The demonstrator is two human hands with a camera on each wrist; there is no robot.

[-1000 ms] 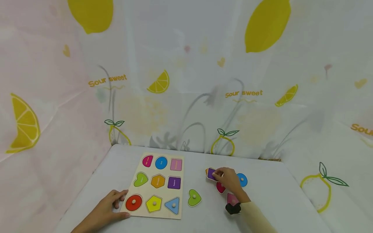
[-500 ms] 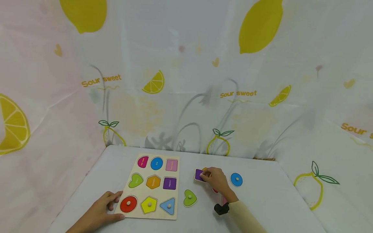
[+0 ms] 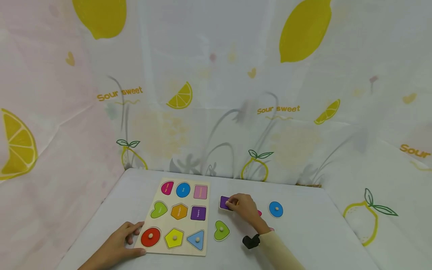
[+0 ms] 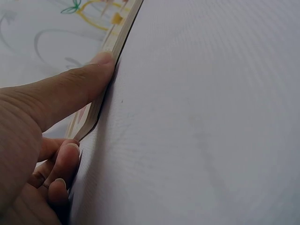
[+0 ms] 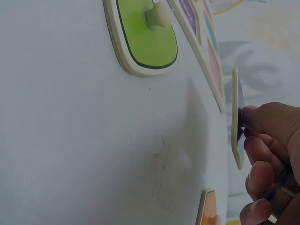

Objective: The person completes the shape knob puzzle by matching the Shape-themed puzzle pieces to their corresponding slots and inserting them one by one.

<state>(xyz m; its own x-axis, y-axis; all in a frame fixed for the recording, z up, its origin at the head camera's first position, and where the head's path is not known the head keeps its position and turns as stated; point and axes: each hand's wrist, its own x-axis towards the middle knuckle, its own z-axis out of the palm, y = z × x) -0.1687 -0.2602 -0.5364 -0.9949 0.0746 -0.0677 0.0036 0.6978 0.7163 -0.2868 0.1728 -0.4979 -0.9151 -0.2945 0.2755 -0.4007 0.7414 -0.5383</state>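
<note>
My right hand (image 3: 243, 207) pinches the knob of a purple square piece (image 3: 224, 203); in the right wrist view the piece (image 5: 236, 119) is seen edge-on, raised off the table beside the fingers. The wooden puzzle board (image 3: 189, 225) lies to its left, with a purple square slot (image 3: 198, 213) at its right edge. Red circle (image 3: 150, 237), yellow pentagon (image 3: 174, 238) and blue triangle (image 3: 196, 239) pieces with knobs sit in the front row. My left hand (image 3: 118, 242) rests at the board's lower left corner, thumb and fingers touching its edge, as the left wrist view (image 4: 61, 103) shows.
A green heart piece (image 3: 221, 230) lies right of the board, and a blue round piece (image 3: 276, 209) farther right. Pink pieces are partly hidden behind my right hand and wrist. An orange piece (image 5: 209, 208) shows in the right wrist view. A lemon-printed cloth (image 3: 202, 142) stands behind the table.
My right hand has carried the purple square left, off the orange piece and closer to the board. The left hand stays at the board's edge. The head view has shifted slightly.
</note>
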